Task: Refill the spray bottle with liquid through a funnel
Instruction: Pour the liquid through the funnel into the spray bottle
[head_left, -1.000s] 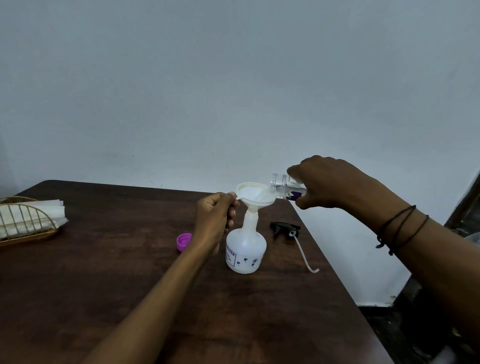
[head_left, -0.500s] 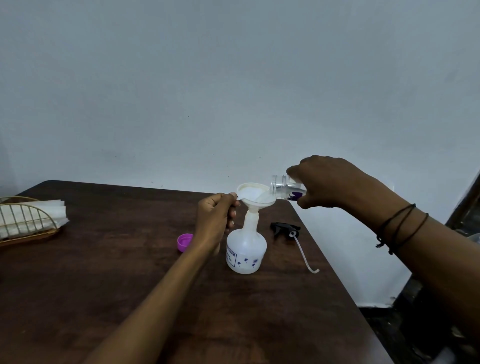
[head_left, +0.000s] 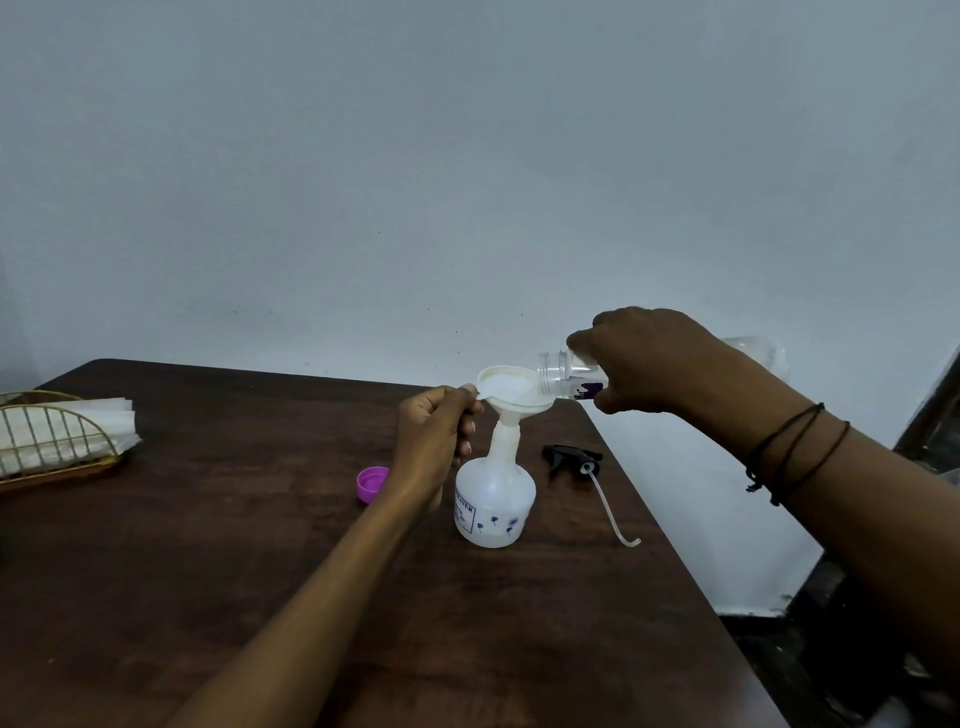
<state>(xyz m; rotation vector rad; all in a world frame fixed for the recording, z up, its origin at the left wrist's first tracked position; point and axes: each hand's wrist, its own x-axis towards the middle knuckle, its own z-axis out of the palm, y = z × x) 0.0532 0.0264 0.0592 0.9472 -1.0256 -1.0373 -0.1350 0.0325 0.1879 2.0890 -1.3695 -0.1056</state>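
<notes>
Nothing much has shifted vs a second ago — both hands and the bottles sit where they were, w/ the clear bottle tipped about the same.

Head view: the left hand (head_left: 434, 441) pinches the near-left rim of the white plastic funnel (head_left: 511, 395), fingers curled, thumb and forefinger on the edge. Funnel's stem sits in the neck of the round white translucent spray bottle (head_left: 495, 506), which stands upright on the dark brown wooden table (head_left: 260, 545), right-of-centre, near the right edge. Small blue flower prints and a boxed label show on the bottle's front.

The right hand (head_left: 654, 358) grips a clear plastic bottle w/ a purple-marked label (head_left: 563, 373), held roughly horizontal, its open threaded mouth over the funnel's right rim. Fingers wrap over the top of it; its far end pokes out behind the wrist. Whether liquid is running — can't tell, though the funnel bowl looks pale inside. Dark cord bracelets (head_left: 795, 447) circle the right wrist.

On the table just right of the spray bottle lies the black trigger sprayer head w/ its white dip tube (head_left: 571, 457), apart from the bottle. A purple round cap (head_left: 373, 483) lies left of the left wrist. Far left: a gold wire basket (head_left: 57, 457) holding white paper napkins (head_left: 111, 421).
</notes>
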